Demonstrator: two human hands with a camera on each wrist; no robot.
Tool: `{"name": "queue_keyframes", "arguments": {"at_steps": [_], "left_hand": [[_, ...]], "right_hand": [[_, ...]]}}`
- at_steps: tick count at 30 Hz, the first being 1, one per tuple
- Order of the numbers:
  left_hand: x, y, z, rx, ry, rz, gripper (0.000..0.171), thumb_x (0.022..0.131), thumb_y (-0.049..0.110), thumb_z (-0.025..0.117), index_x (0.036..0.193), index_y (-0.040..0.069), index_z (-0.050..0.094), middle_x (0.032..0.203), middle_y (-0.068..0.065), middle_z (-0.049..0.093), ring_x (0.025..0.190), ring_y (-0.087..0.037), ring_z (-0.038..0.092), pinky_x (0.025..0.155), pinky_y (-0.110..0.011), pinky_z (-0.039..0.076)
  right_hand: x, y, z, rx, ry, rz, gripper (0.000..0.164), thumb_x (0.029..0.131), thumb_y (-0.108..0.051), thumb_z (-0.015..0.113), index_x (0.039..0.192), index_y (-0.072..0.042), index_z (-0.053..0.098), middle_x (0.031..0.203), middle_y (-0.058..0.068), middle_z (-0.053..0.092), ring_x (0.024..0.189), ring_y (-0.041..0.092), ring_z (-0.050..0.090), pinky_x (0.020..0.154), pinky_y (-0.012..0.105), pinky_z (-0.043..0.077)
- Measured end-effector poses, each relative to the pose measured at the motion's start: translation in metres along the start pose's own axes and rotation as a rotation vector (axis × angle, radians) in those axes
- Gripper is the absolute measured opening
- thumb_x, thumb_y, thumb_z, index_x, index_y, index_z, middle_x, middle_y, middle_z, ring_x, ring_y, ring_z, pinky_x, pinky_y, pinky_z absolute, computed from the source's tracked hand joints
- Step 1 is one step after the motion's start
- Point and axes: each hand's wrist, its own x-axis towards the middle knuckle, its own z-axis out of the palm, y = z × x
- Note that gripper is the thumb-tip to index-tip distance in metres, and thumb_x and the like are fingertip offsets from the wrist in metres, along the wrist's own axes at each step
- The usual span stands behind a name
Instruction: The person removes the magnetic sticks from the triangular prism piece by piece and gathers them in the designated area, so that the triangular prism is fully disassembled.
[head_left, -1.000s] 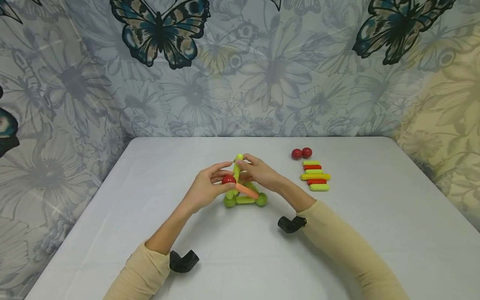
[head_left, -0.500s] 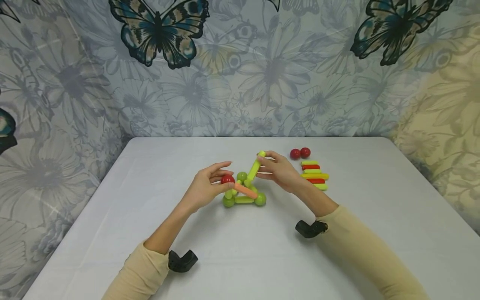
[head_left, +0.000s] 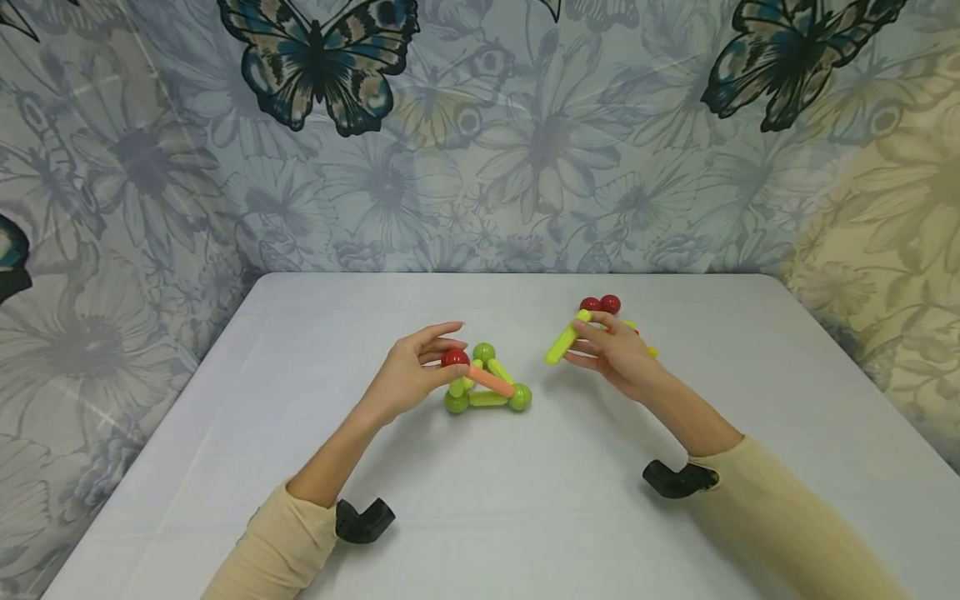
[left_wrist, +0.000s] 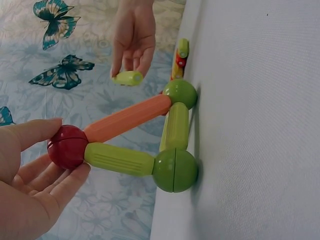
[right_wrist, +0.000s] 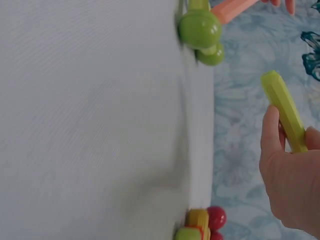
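Note:
My left hand (head_left: 408, 375) pinches a red ball (left_wrist: 68, 146) between thumb and fingers. That ball tops a small frame of magnetic-looking rods and balls standing on the white table. An orange rod (head_left: 491, 381) and a lime rod (left_wrist: 120, 159) slope from it down to green balls (left_wrist: 175, 170) at the base. More lime rods (head_left: 489, 399) join the green balls into a triangle. Off to the right, my right hand (head_left: 618, 354) holds a loose lime rod (head_left: 567, 338) by its upper end, above the table and apart from the frame.
Two red balls (head_left: 610, 304) lie at the back right. Beside them a row of loose rods is mostly hidden behind the right hand; a yellow one (right_wrist: 198, 218) shows in the right wrist view. The white table (head_left: 480, 500) ends at a patterned cloth backdrop (head_left: 525, 200).
My right hand has pulled the lime rod away from the back of the frame and carried it right, toward the loose rods. My left hand stays on the red ball.

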Motion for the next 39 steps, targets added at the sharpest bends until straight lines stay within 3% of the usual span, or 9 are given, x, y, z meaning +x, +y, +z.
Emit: {"name": "queue_keyframes", "arguments": {"at_steps": [5,14,22,27,30,33,36,39], "left_hand": [[0.0,0.0,0.0,0.003,-0.001,0.002,0.058,0.086,0.009,0.073,0.139,0.014,0.05,0.119,-0.005,0.063,0.113,-0.02,0.058,0.087,-0.032,0.051],[-0.001,0.002,0.0,0.0,-0.01,0.021,0.06,0.085,0.01,0.073,0.14,0.012,0.048,0.121,-0.008,0.062,0.114,-0.023,0.057,0.088,-0.033,0.051],[0.0,0.0,-0.001,0.008,-0.012,0.015,0.059,0.086,0.011,0.072,0.14,0.012,0.048,0.12,-0.007,0.063,0.113,-0.021,0.057,0.088,-0.033,0.051],[0.001,0.0,-0.001,0.006,-0.012,0.003,0.06,0.086,0.012,0.073,0.14,0.012,0.048,0.12,-0.006,0.063,0.114,-0.02,0.057,0.088,-0.032,0.051],[0.001,0.0,-0.001,0.004,-0.008,-0.005,0.059,0.086,0.012,0.073,0.14,0.015,0.049,0.12,-0.006,0.063,0.114,-0.019,0.057,0.088,-0.032,0.051],[0.001,0.0,-0.002,0.004,-0.011,-0.004,0.059,0.086,0.011,0.072,0.14,0.015,0.049,0.121,-0.006,0.062,0.114,-0.019,0.057,0.089,-0.032,0.051],[0.001,0.0,-0.001,0.005,-0.01,-0.004,0.059,0.086,0.011,0.072,0.14,0.015,0.049,0.12,-0.006,0.063,0.114,-0.019,0.057,0.089,-0.033,0.051],[0.001,0.0,-0.001,0.005,-0.01,-0.005,0.058,0.086,0.011,0.072,0.14,0.015,0.049,0.12,-0.006,0.063,0.113,-0.019,0.057,0.089,-0.033,0.051]], "right_hand": [[-0.013,-0.001,-0.02,0.048,0.028,0.031,0.034,0.095,-0.019,0.061,0.119,-0.008,0.039,0.112,0.009,0.046,0.092,0.017,0.064,0.084,0.032,0.052],[-0.031,0.0,-0.049,0.083,0.045,0.061,0.046,0.094,-0.014,0.062,0.129,-0.005,0.033,0.109,0.007,0.055,0.091,0.018,0.066,0.089,0.035,0.05],[-0.048,0.005,-0.071,0.055,0.037,0.128,0.069,0.096,-0.012,0.058,0.144,0.001,0.011,0.12,0.011,0.042,0.095,0.017,0.065,0.093,0.036,0.047],[-0.057,0.009,-0.084,0.063,0.053,0.189,0.086,0.096,-0.012,0.058,0.149,0.0,-0.008,0.117,0.01,0.047,0.096,0.017,0.065,0.095,0.036,0.045],[-0.06,0.011,-0.09,0.117,0.059,0.22,0.081,0.095,-0.009,0.058,0.148,0.0,-0.003,0.109,0.008,0.056,0.096,0.019,0.065,0.095,0.036,0.045],[-0.063,0.014,-0.095,0.153,0.059,0.24,0.06,0.095,-0.006,0.058,0.139,-0.001,0.016,0.102,0.008,0.062,0.095,0.02,0.066,0.093,0.035,0.047],[-0.064,0.017,-0.099,0.094,0.06,0.254,0.041,0.095,-0.008,0.059,0.123,-0.003,0.029,0.099,0.008,0.065,0.093,0.019,0.067,0.089,0.032,0.049],[-0.063,0.02,-0.102,-0.012,0.082,0.269,0.038,0.094,-0.012,0.061,0.119,-0.004,0.033,0.094,0.007,0.067,0.088,0.017,0.068,0.084,0.029,0.052]]}}
